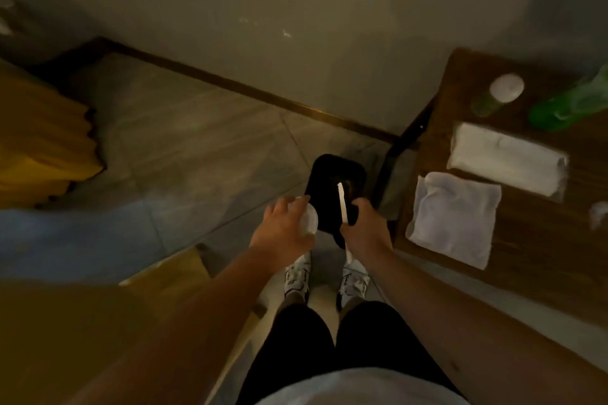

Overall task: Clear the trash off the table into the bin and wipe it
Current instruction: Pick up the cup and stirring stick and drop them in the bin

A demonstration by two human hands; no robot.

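A black bin [329, 174] stands on the floor just left of the wooden table [539, 240]. My left hand [283, 227] is shut on a crumpled white cup or wrapper [309, 220] at the bin's near-left rim. Over the bin's near edge, my right hand [365, 227] grips a thin white stick-like utensil [342, 204] that points up above the opening. On the table lie a white cloth [454, 217], a white tissue pack [506, 158], a green bottle [572, 105] and a white-lidded cup [503, 89].
A wall with a dark skirting board runs behind the bin. Yellow fabric [42, 141] sits at the far left and a cardboard piece [171, 276] lies on the tiled floor near my feet. Another small white object [598, 210] sits at the table's right edge.
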